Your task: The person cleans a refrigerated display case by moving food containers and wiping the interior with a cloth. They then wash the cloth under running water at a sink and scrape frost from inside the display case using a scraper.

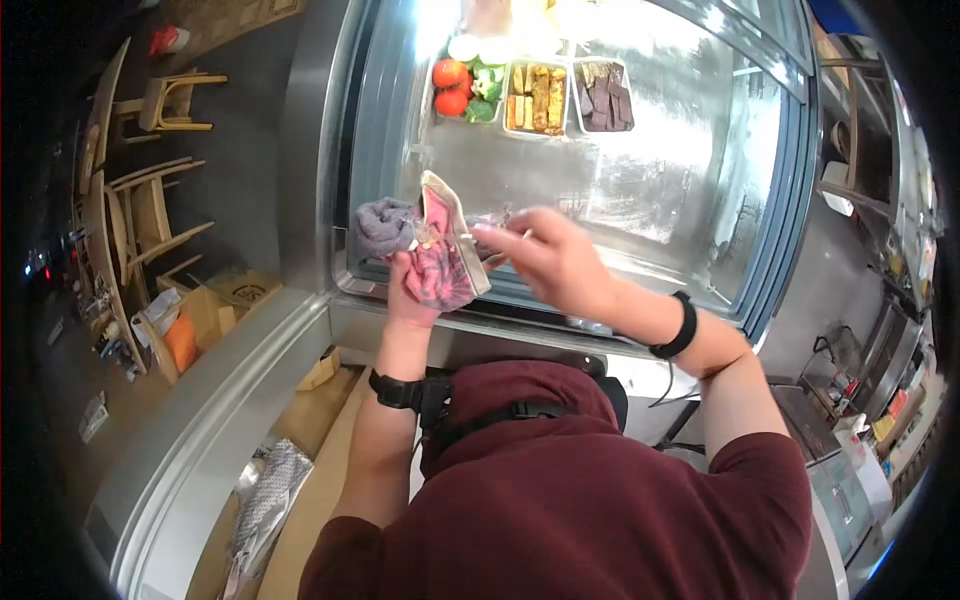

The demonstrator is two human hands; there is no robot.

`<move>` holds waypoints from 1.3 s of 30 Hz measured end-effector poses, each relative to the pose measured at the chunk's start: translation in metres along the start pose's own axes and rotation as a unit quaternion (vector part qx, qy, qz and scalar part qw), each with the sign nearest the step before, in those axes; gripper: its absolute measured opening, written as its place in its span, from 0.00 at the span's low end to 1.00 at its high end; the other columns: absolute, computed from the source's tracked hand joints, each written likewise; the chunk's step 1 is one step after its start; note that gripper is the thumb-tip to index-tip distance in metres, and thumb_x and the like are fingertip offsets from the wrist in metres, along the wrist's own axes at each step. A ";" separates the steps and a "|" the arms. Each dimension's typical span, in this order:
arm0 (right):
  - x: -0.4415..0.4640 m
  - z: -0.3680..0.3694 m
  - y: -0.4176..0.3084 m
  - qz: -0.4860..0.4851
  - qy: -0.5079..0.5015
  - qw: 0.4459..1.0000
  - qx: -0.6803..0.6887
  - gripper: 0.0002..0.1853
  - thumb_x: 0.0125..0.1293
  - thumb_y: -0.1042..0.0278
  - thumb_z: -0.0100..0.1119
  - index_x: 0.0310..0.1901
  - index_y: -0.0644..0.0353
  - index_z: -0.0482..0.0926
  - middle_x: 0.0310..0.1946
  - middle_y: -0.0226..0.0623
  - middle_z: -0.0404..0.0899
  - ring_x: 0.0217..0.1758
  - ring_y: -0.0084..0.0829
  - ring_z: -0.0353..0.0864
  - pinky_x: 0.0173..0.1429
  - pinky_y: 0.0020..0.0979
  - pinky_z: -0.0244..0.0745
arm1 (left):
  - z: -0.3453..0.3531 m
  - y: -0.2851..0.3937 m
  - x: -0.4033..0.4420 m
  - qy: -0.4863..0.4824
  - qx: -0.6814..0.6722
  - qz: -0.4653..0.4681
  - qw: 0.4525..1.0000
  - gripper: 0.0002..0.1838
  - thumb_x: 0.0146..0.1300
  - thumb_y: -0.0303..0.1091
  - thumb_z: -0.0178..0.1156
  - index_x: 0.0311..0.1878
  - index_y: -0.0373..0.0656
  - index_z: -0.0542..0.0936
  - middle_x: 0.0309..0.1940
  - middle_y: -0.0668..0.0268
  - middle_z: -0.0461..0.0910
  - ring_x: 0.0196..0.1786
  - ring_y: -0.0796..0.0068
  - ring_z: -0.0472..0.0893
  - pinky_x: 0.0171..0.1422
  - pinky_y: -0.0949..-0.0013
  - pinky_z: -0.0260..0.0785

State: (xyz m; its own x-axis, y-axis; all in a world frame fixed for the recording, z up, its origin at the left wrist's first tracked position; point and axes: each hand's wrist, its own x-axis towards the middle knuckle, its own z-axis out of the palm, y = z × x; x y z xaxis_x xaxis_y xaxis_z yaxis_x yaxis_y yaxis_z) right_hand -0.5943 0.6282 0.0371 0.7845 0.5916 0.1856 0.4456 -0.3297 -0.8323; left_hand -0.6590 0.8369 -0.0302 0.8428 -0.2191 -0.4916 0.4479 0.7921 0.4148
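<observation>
My left hand (pixel 411 286) is closed around a bunched cloth (pixel 440 268), pink and grey with a pale hemmed edge standing up. Small light crumbs lie in its folds. A rolled grey part of the bundle (pixel 386 226) bulges out on the left side. Just right of the cloth is my right hand (pixel 562 262), slightly blurred, its fingers apart and the index finger stretched toward the hem. Nothing shows in its grasp. Both hands are above the near edge of a glass-sided metal display case (pixel 640 185).
Inside the case at the back stand a tray with tomatoes (pixel 451 88) and broccoli (pixel 485 85), a tray of yellow-brown pieces (pixel 540 98) and a tray of dark blocks (pixel 604 97). A metal frame surrounds the case. Wooden chairs (pixel 165 215) stand at the left.
</observation>
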 end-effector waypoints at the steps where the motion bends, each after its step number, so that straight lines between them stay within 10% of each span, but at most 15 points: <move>1: -0.004 0.008 -0.006 -0.032 0.019 0.998 -0.044 0.27 0.47 0.83 0.54 0.52 0.50 0.75 0.36 0.36 0.71 0.36 0.34 0.72 0.40 0.31 0.70 | 0.011 0.004 0.001 -0.047 -0.028 0.022 0.998 0.41 0.49 0.57 0.61 0.61 0.41 0.62 0.58 0.61 0.66 0.60 0.57 0.66 0.64 0.53 0.60; 3: -0.019 0.019 -0.010 -0.055 0.007 0.991 -0.120 0.30 0.44 0.81 0.55 0.53 0.49 0.74 0.36 0.37 0.69 0.35 0.34 0.71 0.39 0.31 0.70 | 0.010 0.000 0.001 -0.134 -0.259 0.023 0.956 0.41 0.50 0.57 0.59 0.62 0.41 0.62 0.59 0.62 0.65 0.60 0.58 0.66 0.65 0.54 0.58; 8: -0.041 0.025 -0.003 -0.038 -0.012 0.989 -0.139 0.32 0.41 0.79 0.55 0.55 0.49 0.73 0.37 0.38 0.66 0.36 0.35 0.70 0.39 0.32 0.70 | -0.003 0.006 0.002 -0.114 -0.282 0.063 0.951 0.31 0.62 0.56 0.45 0.62 0.47 0.65 0.61 0.65 0.64 0.62 0.61 0.64 0.62 0.52 0.61; 12: -0.066 0.012 0.040 0.018 -0.070 0.993 -0.091 0.27 0.47 0.77 0.54 0.54 0.47 0.74 0.35 0.39 0.68 0.37 0.38 0.70 0.41 0.32 0.70 | -0.023 0.019 -0.003 -0.101 -0.251 0.082 0.959 0.36 0.56 0.53 0.55 0.64 0.44 0.60 0.61 0.62 0.64 0.61 0.55 0.64 0.66 0.48 0.53; 16: -0.094 0.032 0.170 0.267 -0.139 0.952 -0.050 0.18 0.50 0.78 0.51 0.44 0.53 0.78 0.31 0.43 0.72 0.37 0.43 0.73 0.43 0.39 0.69 | -0.048 0.033 -0.017 -0.078 -0.286 0.111 0.949 0.38 0.58 0.55 0.52 0.67 0.46 0.54 0.64 0.60 0.57 0.65 0.53 0.57 0.64 0.37 0.50; 18: -0.097 0.047 0.229 0.245 -0.211 0.936 -0.139 0.16 0.50 0.77 0.51 0.41 0.54 0.79 0.31 0.43 0.73 0.38 0.44 0.72 0.44 0.41 0.68 | -0.086 0.034 -0.036 0.033 -0.330 0.136 0.933 0.39 0.59 0.59 0.48 0.68 0.47 0.52 0.67 0.62 0.52 0.69 0.53 0.49 0.62 0.30 0.46; 24: -0.052 0.110 0.339 0.132 -0.039 0.976 -0.169 0.21 0.48 0.78 0.52 0.46 0.51 0.77 0.31 0.38 0.71 0.39 0.40 0.71 0.44 0.37 0.69 | -0.054 0.042 -0.030 -0.112 -0.165 0.096 0.975 0.40 0.57 0.49 0.58 0.68 0.50 0.50 0.65 0.59 0.49 0.66 0.49 0.55 0.61 0.37 0.57; 28: -0.071 0.140 0.332 0.120 -0.113 0.976 -0.143 0.23 0.47 0.78 0.52 0.48 0.48 0.76 0.32 0.36 0.71 0.39 0.38 0.72 0.44 0.34 0.71 | -0.055 0.045 -0.041 0.019 -0.173 0.109 0.979 0.38 0.55 0.42 0.61 0.67 0.53 0.54 0.60 0.63 0.53 0.65 0.49 0.51 0.57 0.26 0.52; 39: -0.106 0.165 0.312 0.074 -0.273 0.953 -0.108 0.21 0.47 0.77 0.54 0.46 0.52 0.79 0.34 0.35 0.73 0.43 0.36 0.72 0.47 0.34 0.71 | -0.040 0.040 -0.023 -0.008 -0.177 0.056 0.983 0.38 0.55 0.47 0.61 0.66 0.54 0.55 0.61 0.65 0.53 0.66 0.46 0.50 0.57 0.24 0.49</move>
State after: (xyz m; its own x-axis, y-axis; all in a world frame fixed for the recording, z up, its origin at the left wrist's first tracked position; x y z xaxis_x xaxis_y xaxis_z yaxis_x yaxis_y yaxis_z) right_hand -0.6093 0.5845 -0.3286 0.5313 0.8015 -0.2745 0.4718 -0.5490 -0.6900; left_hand -0.6729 0.8966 -0.0330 0.8867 -0.1248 -0.4452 0.2214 0.9599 0.1721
